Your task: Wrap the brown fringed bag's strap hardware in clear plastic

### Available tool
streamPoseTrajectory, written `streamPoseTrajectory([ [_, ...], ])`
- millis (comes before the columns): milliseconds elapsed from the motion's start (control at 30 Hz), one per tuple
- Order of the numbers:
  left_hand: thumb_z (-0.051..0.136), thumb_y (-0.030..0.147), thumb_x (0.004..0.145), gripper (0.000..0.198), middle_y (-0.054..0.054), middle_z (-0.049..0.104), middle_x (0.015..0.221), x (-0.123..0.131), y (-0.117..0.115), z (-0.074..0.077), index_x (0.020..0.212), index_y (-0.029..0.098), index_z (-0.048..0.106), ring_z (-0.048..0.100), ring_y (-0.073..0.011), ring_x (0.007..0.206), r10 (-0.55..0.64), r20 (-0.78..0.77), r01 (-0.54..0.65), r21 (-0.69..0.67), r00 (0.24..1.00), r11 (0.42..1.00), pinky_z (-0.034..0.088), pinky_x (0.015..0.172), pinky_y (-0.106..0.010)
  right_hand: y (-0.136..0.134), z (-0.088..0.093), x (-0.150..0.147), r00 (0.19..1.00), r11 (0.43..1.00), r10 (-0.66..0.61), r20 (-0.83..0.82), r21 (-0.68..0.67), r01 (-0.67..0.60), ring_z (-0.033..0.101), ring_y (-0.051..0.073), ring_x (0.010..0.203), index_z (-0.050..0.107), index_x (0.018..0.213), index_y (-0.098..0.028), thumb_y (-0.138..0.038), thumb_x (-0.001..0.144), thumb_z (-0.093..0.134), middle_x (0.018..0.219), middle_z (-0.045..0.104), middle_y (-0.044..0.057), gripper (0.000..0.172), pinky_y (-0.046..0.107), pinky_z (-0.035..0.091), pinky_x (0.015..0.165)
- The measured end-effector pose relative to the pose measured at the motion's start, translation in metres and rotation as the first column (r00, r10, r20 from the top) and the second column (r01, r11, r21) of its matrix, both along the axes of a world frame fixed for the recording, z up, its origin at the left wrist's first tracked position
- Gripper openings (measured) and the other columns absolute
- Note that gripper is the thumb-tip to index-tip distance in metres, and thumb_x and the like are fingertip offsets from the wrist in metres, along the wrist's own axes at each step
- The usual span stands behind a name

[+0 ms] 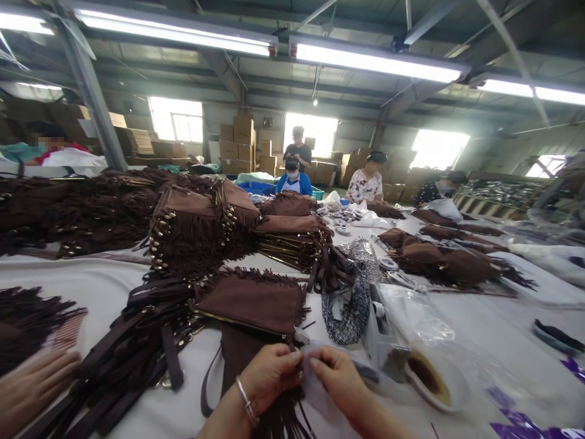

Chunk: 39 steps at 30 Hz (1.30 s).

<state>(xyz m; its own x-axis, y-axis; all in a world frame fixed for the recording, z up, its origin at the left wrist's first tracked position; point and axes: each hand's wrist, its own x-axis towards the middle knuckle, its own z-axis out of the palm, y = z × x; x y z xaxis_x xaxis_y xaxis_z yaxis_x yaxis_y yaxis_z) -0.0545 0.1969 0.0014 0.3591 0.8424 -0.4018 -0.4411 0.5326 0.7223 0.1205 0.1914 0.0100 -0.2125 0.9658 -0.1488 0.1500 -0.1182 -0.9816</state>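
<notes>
My left hand (pixel 269 375), with a metal bangle at the wrist, is closed in a pinch at the corner of a brown fringed bag; what its fingertips hold is too small to make out. Close beside it, my right hand (pixel 336 378) pinches a thin, translucent whitish sheet (pixel 315 390). The brown bag (pixel 256 299) lies flat, its gold zipper edge toward me and fringe along the far side. More brown material and fringe (pixel 240 360) show beneath my left hand. Dark brown straps (pixel 137 341) with metal clips are heaped to the left.
Another person's hand (pixel 41 390) rests at the left edge. Stacked fringed bags (pixel 187 225) rise behind. A grey patterned cloth (pixel 350 305), a grey holder (pixel 381 335) and a roll of tape (pixel 429 378) stand to the right. Several people sit across the table.
</notes>
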Motion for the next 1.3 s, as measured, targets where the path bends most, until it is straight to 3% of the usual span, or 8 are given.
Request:
streamPoseTrajectory([
  [167,0.084,0.031,0.061,0.031,-0.002,0.058,0.07,0.008,-0.003,-0.003,0.065,0.011,0.06,0.057,-0.0119,0.069,0.08,-0.132,-0.076,0.032,0.988,0.997,0.051,0.07,-0.029,0.012,0.001,-0.004,0.976,0.992,-0.028,0.217,0.124,0.001,0.041,0.012,0.059,0.059,0.057,-0.014,-0.036,0.078,0.055,0.056,0.045,-0.002,0.031,0.025,0.031,0.056],
  [267,0.084,0.029,0.061,0.03,0.001,0.054,0.066,0.006,-0.002,0.001,0.065,0.012,0.059,0.054,-0.0099,0.065,0.071,-0.078,-0.07,0.023,0.994,0.997,0.05,0.07,-0.028,0.015,0.001,-0.001,0.948,0.987,-0.097,0.302,0.151,0.053,0.044,0.013,0.059,0.06,0.055,-0.014,-0.031,0.075,0.057,0.053,0.047,-0.002,0.027,0.025,0.031,0.057],
  [400,0.079,0.031,0.067,0.027,0.004,0.05,0.061,0.001,0.005,0.007,0.075,0.014,0.06,0.048,-0.007,0.057,0.041,0.007,-0.041,-0.019,0.999,0.999,0.037,0.052,-0.018,0.01,-0.003,0.004,0.956,0.992,-0.11,0.271,0.094,0.087,0.044,0.011,0.055,0.06,0.055,-0.014,-0.026,0.068,0.062,0.051,0.049,-0.003,0.018,0.024,0.032,0.054],
  [500,0.077,0.035,0.07,0.029,0.003,0.049,0.061,0.003,0.01,0.009,0.08,0.014,0.06,0.045,-0.0068,0.056,0.044,0.012,-0.044,0.01,0.999,0.999,0.027,0.047,-0.018,0.004,-0.005,0.005,0.968,0.996,-0.082,0.235,0.051,0.072,0.044,0.011,0.053,0.062,0.055,-0.014,-0.024,0.067,0.063,0.051,0.051,-0.004,0.015,0.023,0.032,0.054],
  [800,0.08,0.039,0.066,0.036,0.007,0.042,0.054,0.009,0.007,0.004,0.069,0.015,0.053,0.033,-0.0047,0.048,0.082,-0.067,-0.08,0.037,0.994,0.996,0.02,0.046,-0.02,-0.003,-0.002,0.0,0.972,0.997,-0.073,0.224,0.037,0.066,0.052,0.013,0.057,0.07,0.063,-0.013,-0.025,0.069,0.063,0.056,0.062,-0.001,0.015,0.023,0.037,0.056],
  [1300,0.081,0.046,0.058,0.042,0.008,0.042,0.052,0.01,0.001,0.011,0.066,0.016,0.052,0.034,-0.0047,0.047,0.096,-0.167,-0.089,0.048,0.981,0.995,0.022,0.046,-0.021,-0.011,-0.003,-0.001,0.967,0.994,-0.097,0.237,0.073,0.082,0.055,0.015,0.061,0.073,0.064,-0.014,-0.028,0.071,0.063,0.06,0.066,0.002,0.018,0.025,0.039,0.059],
])
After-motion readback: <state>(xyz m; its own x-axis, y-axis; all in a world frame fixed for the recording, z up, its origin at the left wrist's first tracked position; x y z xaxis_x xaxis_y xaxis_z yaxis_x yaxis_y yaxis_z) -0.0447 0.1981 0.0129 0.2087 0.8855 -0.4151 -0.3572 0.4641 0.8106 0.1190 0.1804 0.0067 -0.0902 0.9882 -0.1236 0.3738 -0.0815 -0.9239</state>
